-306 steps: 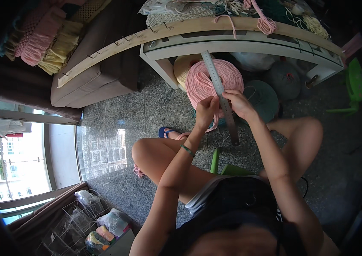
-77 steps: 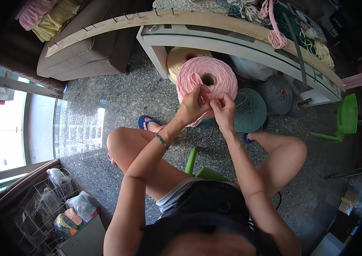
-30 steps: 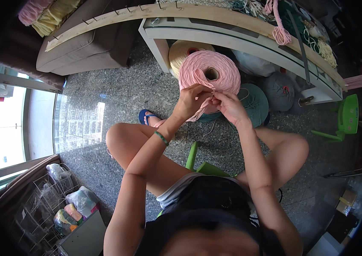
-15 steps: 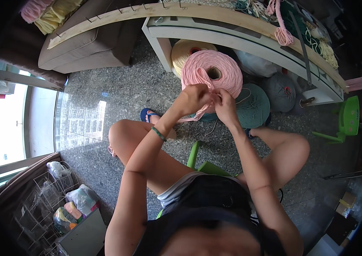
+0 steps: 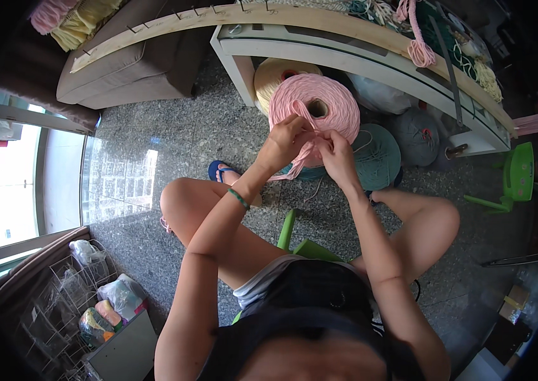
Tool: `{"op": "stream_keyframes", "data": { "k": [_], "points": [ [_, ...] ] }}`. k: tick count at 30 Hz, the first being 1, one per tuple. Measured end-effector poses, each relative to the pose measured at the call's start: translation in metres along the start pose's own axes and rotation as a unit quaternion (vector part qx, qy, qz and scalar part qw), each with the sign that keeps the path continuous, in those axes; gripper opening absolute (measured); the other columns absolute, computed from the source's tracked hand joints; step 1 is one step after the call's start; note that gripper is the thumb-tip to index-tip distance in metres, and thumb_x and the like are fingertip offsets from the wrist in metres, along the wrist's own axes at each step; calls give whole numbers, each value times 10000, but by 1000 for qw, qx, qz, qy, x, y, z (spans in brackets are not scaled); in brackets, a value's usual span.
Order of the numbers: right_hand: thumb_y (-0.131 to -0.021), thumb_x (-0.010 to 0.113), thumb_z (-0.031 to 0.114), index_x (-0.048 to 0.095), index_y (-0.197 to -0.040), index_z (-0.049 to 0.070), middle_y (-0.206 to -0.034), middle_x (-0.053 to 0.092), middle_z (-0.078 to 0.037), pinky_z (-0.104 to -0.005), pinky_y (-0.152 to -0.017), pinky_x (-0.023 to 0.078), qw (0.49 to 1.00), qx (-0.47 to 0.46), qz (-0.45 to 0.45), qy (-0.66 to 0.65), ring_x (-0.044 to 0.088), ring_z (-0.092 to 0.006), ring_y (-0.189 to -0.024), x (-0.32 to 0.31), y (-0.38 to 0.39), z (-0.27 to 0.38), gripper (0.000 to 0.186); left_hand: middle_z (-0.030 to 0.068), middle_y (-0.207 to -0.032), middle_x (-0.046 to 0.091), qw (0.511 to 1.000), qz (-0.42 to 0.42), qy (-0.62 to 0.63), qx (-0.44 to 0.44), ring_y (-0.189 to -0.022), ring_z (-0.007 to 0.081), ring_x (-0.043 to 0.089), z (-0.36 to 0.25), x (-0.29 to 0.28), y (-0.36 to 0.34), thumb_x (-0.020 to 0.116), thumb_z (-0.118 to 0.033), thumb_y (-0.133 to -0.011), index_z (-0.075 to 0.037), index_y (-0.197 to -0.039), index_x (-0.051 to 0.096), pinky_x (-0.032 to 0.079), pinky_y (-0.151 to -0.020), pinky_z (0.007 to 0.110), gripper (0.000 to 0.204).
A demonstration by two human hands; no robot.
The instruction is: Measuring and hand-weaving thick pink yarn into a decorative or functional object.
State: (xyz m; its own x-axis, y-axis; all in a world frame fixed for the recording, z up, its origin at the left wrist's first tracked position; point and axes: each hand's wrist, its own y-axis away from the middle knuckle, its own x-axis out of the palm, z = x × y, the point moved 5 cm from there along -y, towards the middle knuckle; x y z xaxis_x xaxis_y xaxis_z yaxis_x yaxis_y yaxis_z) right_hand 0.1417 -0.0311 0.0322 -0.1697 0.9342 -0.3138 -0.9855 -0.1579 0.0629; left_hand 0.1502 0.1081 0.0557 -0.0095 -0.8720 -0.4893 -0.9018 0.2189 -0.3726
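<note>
Your left hand (image 5: 283,141) and right hand (image 5: 337,153) both pinch pink strands (image 5: 308,152) over the near side of the pink yarn spool (image 5: 345,105). Pull gently and evenly, guarding the loop (image 5: 299,106) left of the spool's hole from snagging.

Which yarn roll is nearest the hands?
The pink roll, right at the fingers; the cream roll, teal roll and grey roll sit farther off.
</note>
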Motion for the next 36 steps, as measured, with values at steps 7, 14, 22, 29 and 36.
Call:
{"op": "stream_keyframes", "data": {
  "k": [7, 14, 22, 29, 36],
  "points": [
    [-873, 499, 192, 516, -833, -19, -682, 538, -192, -401, -555, 414, 987, -101, -40, 114, 570, -318, -618, 6, 10, 7, 215, 113, -819, 594, 998, -28, 39, 34, -651, 217, 602, -2, 3, -6, 620, -54, -794, 23, -852, 533, 478, -602, 303, 130],
    [-853, 492, 175, 483, -689, -43, -576, 449, -203, -381, -494, 335, 998, -53, -28, 13, 437, -281, -482, 9, 17, 11, 273, 135, -792, 582, 979, -9, 197, -41, -617, 232, 579, 6, 13, -2, 544, -56, -858, 19, -900, 447, 455, -572, 319, 130],
    [-836, 478, 105, 389, -578, -34, -479, 326, -21, -296, -447, 260, 987, -12, -67, -144, 310, -70, -473, 16, 25, 9, 307, 142, -659, 530, 997, -39, 55, -30, -572, 231, 568, -5, 5, -7, 537, -71, -868, -3, -867, 432, 419, -520, 328, 125],
    [-823, 482, 40, 376, -572, -23, -486, 304, 14, -260, -426, 230, 970, 30, -71, -229, 276, -27, -491, 17, 38, 19, 280, 127, -606, 483, 994, -94, 23, -49, -526, 221, 526, -7, 5, -5, 551, -88, -864, 0, -849, 439, 407, -503, 329, 143],
    [-841, 470, 73, 371, -593, -23, -491, 289, -6, -265, -429, 249, 995, -76, -20, -53, 291, -35, -489, 1, 45, 44, 284, 51, -634, 512, 982, -35, 151, -108, -538, 104, 483, 4, 10, 4, 541, -132, -889, -18, -851, 471, 393, -488, 273, 139]
  ]
}}
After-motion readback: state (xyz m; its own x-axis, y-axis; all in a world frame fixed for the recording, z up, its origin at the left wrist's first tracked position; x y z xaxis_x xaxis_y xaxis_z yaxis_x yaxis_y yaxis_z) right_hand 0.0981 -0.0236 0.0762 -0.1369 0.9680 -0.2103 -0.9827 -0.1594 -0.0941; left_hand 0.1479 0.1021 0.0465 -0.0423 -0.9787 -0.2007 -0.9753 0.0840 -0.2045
